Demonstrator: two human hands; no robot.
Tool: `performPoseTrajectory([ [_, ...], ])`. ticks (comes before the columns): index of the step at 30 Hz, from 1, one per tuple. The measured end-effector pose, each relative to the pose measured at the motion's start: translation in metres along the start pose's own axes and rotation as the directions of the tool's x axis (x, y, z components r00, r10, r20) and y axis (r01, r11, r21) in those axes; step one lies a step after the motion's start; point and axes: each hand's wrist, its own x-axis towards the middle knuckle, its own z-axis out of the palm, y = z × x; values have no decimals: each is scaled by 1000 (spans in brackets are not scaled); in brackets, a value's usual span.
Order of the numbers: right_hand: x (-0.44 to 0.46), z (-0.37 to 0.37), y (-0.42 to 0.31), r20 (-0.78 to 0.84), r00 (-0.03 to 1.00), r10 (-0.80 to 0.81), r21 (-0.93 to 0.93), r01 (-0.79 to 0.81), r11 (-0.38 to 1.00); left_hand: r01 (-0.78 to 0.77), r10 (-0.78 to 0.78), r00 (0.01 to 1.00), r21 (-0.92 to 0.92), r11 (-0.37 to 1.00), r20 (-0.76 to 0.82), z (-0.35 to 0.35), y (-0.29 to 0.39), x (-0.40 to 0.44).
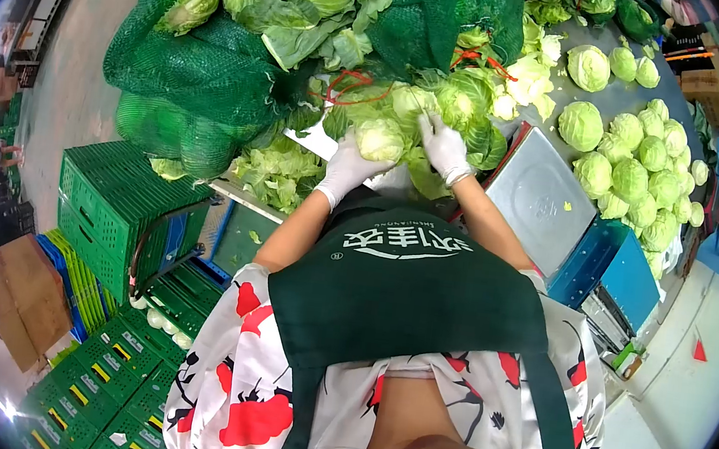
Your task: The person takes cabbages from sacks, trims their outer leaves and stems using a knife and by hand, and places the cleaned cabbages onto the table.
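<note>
My left hand [350, 167], in a white glove, is wrapped round the side of a pale green cabbage [380, 140] in front of the dark green apron. To its right my right hand [444, 148], also gloved in white, has its fingers bent near the leaves; what they hold, if anything, is too small to tell. More leafy cabbages [462, 103] lie just beyond both hands. Red cord [359, 90] loops over the leaves behind the held cabbage. Loose outer leaves [275, 171] lie to the left of my left hand.
Green mesh sacks [205, 65] with cabbages bulge at the back left. Trimmed cabbages [631, 180] are piled at the right. A metal plate [542, 196] and a blue bin [611, 271] stand right of my right arm. Green crates [99, 213] are stacked at the left.
</note>
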Motion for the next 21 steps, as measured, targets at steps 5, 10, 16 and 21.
performPoseTrajectory([
  [5,-17,23,-24,101,993,59,99,-69,993,-44,67,992,210,977,-104,1,15,-14],
  [10,-9,35,-21,44,999,-18,169,11,986,-62,81,993,194,979,-90,-5,10,-4],
  [16,9,28,-1,-25,998,-57,73,58,996,-132,156,987,-372,919,35,-39,-6,-16],
  [21,6,1,30,-83,991,-110,111,118,987,125,238,962,-991,44,132,-68,5,-29],
])
